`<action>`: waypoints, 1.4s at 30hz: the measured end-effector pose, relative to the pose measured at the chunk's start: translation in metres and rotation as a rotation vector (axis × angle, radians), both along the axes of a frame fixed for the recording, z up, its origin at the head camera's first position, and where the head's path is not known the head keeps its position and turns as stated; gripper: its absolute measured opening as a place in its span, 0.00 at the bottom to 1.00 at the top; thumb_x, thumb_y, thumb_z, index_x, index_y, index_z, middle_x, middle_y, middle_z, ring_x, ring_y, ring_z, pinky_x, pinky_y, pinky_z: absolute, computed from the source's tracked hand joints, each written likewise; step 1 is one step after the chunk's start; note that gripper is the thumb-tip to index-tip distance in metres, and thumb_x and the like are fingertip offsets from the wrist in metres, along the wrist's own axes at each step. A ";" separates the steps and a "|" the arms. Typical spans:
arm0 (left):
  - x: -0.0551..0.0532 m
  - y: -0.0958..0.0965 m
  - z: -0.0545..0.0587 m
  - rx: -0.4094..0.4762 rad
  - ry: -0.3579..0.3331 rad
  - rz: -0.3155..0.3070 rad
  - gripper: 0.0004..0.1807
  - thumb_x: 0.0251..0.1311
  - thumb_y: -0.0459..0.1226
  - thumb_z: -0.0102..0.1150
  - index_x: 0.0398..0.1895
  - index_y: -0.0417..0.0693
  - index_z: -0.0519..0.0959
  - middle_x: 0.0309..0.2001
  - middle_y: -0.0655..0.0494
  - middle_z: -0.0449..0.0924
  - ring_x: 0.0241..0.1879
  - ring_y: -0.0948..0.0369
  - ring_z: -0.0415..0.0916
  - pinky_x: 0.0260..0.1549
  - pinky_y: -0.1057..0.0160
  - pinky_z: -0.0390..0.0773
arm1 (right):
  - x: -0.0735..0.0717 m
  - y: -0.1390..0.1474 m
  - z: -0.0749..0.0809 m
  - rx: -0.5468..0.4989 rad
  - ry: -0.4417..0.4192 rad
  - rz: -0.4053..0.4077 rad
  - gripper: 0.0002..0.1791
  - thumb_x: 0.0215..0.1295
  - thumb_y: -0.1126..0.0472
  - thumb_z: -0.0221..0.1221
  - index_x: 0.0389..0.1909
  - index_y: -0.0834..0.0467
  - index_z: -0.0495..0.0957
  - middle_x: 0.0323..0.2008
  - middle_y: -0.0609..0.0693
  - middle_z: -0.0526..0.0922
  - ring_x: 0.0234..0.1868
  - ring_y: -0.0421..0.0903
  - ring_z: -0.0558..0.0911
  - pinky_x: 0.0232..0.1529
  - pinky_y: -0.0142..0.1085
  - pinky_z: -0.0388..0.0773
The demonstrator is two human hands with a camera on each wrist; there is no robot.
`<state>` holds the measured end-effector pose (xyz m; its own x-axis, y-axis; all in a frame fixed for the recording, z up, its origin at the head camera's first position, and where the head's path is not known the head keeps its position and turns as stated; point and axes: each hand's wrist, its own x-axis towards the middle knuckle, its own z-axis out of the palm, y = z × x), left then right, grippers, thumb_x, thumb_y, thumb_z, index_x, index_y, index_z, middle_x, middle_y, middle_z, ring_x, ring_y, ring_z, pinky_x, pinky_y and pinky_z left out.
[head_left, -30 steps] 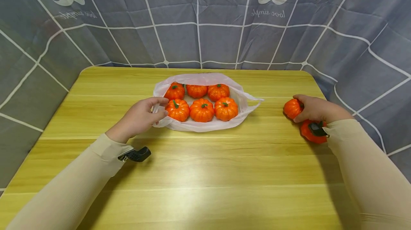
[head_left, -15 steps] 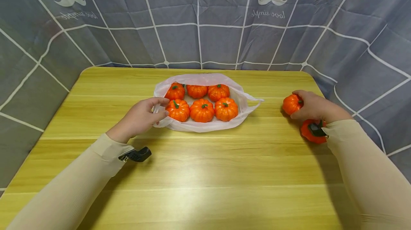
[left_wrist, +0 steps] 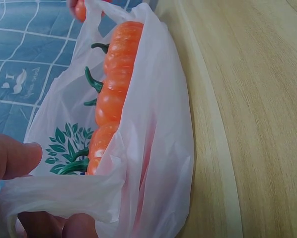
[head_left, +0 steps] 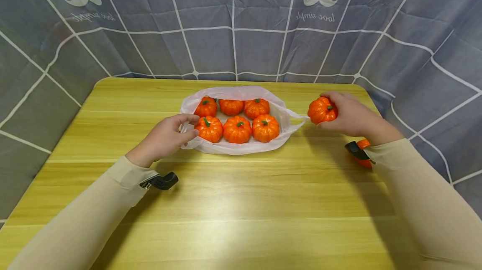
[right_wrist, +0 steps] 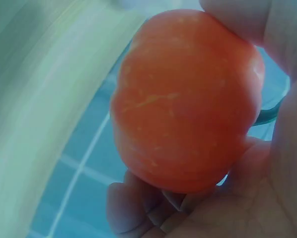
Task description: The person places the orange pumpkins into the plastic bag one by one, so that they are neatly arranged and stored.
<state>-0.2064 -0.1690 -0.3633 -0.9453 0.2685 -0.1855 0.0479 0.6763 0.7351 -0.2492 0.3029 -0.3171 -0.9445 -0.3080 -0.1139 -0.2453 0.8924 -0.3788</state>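
A white plastic bag (head_left: 232,148) lies with its mouth open at mid-table, several small orange pumpkins (head_left: 236,129) with green stems in two rows inside. My left hand (head_left: 163,138) is at the bag's left end; in the left wrist view its fingers are hooked through the bag's handle (left_wrist: 64,196), the thumb above. Just off the bag's right handle, my right hand (head_left: 352,115) grips another pumpkin (head_left: 321,110) from its right side, raised over the table. The right wrist view shows fingers and thumb around this pumpkin (right_wrist: 185,104).
One more pumpkin (head_left: 363,162) sits at the table's right, partly hidden under my right wrist and its black strap device (head_left: 354,150). The wooden table (head_left: 233,219) has a grey-blue grid curtain (head_left: 211,48) along its back and sides.
My right hand has lifted the pumpkin from beside the other one and carried it left toward the bag. The left hand and the bag have stayed in place.
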 end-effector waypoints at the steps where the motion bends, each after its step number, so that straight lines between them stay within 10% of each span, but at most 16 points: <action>1: 0.000 0.000 0.000 0.000 0.001 -0.001 0.27 0.72 0.42 0.60 0.72 0.45 0.74 0.71 0.43 0.74 0.31 0.55 0.78 0.24 0.64 0.74 | 0.002 -0.006 0.002 -0.003 0.002 0.004 0.49 0.58 0.53 0.75 0.76 0.64 0.63 0.65 0.70 0.71 0.63 0.67 0.69 0.63 0.63 0.71; 19: 0.001 0.003 -0.001 -0.001 -0.001 -0.005 0.27 0.72 0.42 0.60 0.71 0.46 0.75 0.70 0.44 0.74 0.27 0.53 0.71 0.21 0.64 0.66 | 0.009 -0.080 0.007 -0.068 0.002 0.126 0.46 0.55 0.51 0.74 0.75 0.55 0.67 0.62 0.61 0.72 0.60 0.58 0.74 0.61 0.55 0.80; 26: 0.002 0.004 -0.002 -0.022 0.055 -0.021 0.26 0.72 0.42 0.61 0.70 0.44 0.77 0.71 0.43 0.75 0.46 0.50 0.74 0.40 0.59 0.74 | 0.009 -0.094 -0.001 -0.066 -0.036 0.142 0.47 0.55 0.50 0.74 0.75 0.52 0.66 0.64 0.60 0.69 0.57 0.58 0.80 0.62 0.55 0.80; 42: 0.002 0.007 -0.002 -0.018 0.057 -0.025 0.26 0.72 0.42 0.61 0.70 0.43 0.76 0.72 0.42 0.74 0.54 0.48 0.72 0.42 0.57 0.73 | 0.007 -0.119 -0.013 -0.071 -0.071 0.171 0.53 0.52 0.48 0.73 0.80 0.50 0.61 0.64 0.60 0.68 0.55 0.57 0.81 0.60 0.53 0.82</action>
<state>-0.2045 -0.1620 -0.3657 -0.9475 0.2893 -0.1365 0.1066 0.6877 0.7181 -0.2422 0.1837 -0.3297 -0.8680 -0.4731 -0.1509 -0.3617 0.8105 -0.4607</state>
